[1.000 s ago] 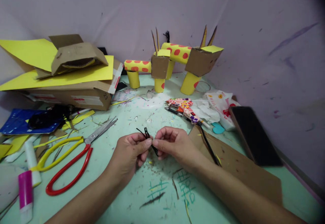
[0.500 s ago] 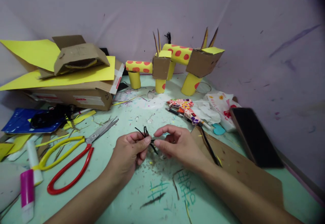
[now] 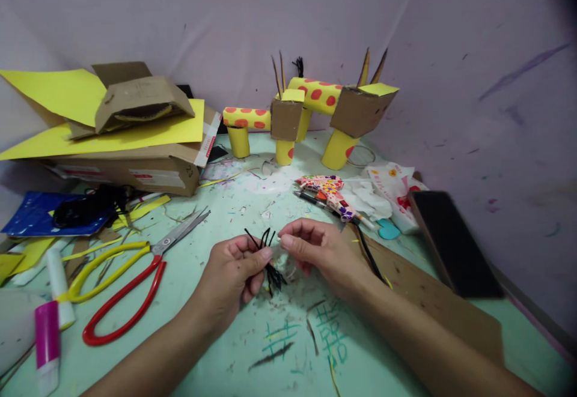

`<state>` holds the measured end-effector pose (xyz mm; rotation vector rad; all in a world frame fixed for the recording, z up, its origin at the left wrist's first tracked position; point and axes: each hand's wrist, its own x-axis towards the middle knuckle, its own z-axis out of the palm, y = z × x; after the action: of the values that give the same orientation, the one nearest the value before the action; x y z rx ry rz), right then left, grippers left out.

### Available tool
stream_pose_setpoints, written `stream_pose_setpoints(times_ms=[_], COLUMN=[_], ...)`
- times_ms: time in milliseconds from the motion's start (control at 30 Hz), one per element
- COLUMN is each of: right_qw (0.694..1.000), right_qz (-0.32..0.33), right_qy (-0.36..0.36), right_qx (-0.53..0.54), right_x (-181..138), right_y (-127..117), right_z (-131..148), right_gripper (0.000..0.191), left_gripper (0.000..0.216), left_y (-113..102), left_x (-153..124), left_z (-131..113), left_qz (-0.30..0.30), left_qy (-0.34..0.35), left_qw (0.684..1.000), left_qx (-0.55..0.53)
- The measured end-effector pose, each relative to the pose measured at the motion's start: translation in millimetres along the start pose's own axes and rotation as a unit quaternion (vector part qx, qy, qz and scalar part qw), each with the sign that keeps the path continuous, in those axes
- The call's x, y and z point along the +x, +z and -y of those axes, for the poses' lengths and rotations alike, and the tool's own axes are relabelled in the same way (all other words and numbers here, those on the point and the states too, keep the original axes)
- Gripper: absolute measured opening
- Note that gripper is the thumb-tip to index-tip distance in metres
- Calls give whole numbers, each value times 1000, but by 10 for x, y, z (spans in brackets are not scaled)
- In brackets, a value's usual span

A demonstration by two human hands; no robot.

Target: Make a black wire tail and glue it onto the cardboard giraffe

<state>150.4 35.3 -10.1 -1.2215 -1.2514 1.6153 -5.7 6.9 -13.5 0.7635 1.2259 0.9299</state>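
A small bundle of black yarn (image 3: 274, 275) is pinched between the thumb and fingers of my left hand (image 3: 237, 271). Loose strand ends stick up above the grip, and a thicker tuft hangs below it. Close by on the right, my right hand (image 3: 318, 253) has its thumb and index finger drawn together beside the upper strand ends. Whatever may lie between those fingertips is too small to make out. Scissors (image 3: 157, 259) with one yellow and one red handle lie partly opened on the table, left of my left hand.
Two spotted yellow paper-and-cardboard animals (image 3: 286, 119) stand at the back. Yellow sheets (image 3: 180, 124) and cardboard lie on a box (image 3: 180, 172) at left, near a black yarn heap (image 3: 85, 208). A glue gun (image 3: 331, 193), a phone (image 3: 455, 244) and flat cardboard (image 3: 433, 295) are at right.
The yarn bundle has turned in my left hand, so more of its tuft shows below. My right hand has drawn slightly right, and its thumb and index finger have come closer together.
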Motion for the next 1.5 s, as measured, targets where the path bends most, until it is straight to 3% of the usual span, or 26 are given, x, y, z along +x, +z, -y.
stream_pose_setpoints(times_ms=[133, 300, 533, 700, 933, 1033, 1267, 1500], right_qw=[999, 999, 971, 950, 953, 956, 950, 980], right_qz=[-9, 22, 27, 55, 104, 92, 57, 39], right_qy=[15, 23, -124, -161, -135, -114, -143, -53], right_qx=[33, -38, -204, -263, -251, -252, -273, -188], right_x=[4, -29, -87, -93, -80, -87, -94, -50], right_y=[15, 37, 21, -13, -46, -29, 8, 41], right_z=[-34, 22, 4, -4, 39, 36, 22, -11], right_gripper=[25, 15, 14, 11, 11, 11, 10, 10], left_gripper=[28, 28, 25, 25, 22, 20, 22, 22], left_y=[-2, -4, 36, 61, 55, 62, 65, 70], left_x=[19, 38, 14, -11, -45, -53, -33, -43], left_z=[10, 49, 15, -7, -6, -10, 16, 44], left_qz=[1, -44, -72, -81, -45, -43, -69, -76], left_qy=[3, 45, 72, 105, 76, 79, 81, 90], left_qw=[1000, 997, 984, 967, 965, 965, 969, 978], left_qx=[-5, 52, 143, 220, 246, 246, 224, 173])
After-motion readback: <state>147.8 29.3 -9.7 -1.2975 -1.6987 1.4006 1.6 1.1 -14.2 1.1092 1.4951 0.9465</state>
